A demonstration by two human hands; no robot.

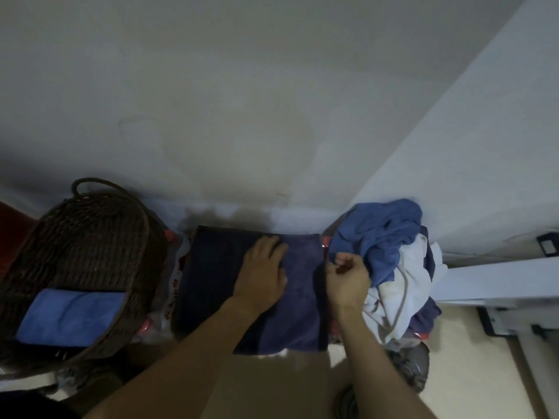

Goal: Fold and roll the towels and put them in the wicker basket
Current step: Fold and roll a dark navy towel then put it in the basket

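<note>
Towel edge under right hand — grip unclear.

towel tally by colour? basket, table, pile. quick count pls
Blue towel: 2, one in the wicker basket at, one atop the pile
Dark purple towel under the left hand: 1
White cloth in pile: 1 at least
Total: 4 visible

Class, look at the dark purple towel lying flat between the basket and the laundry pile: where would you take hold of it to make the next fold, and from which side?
Probably the dark purple towel by its right edge, coming from the right: it lies flat, that edge is free, and the left hand presses its middle.
</note>
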